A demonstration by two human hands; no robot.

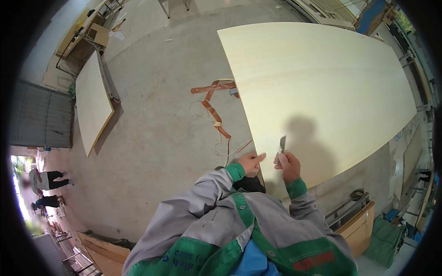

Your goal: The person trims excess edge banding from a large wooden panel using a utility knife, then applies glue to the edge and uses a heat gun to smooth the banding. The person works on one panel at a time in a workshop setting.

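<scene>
A large pale board (322, 83) lies in front of me, stretching away to the far right. Over its near left corner my right hand (289, 166) is closed around a small knife (282, 143), whose dark blade points up and away from me. My left hand (252, 163) is beside it at the board's left edge, with a finger stretched toward the knife but apart from it. The other fingers of that hand are partly hidden, and I see nothing held in them. Both arms are in grey sleeves with green cuffs.
Brown strips (212, 110) and thin cords lie on the concrete floor (152, 152) left of the board. Another pale panel (92, 103) stands farther left. Two people (48, 191) are at the far left. A metal frame with brown panels (359, 225) and a green sack (386, 241) sit at near right.
</scene>
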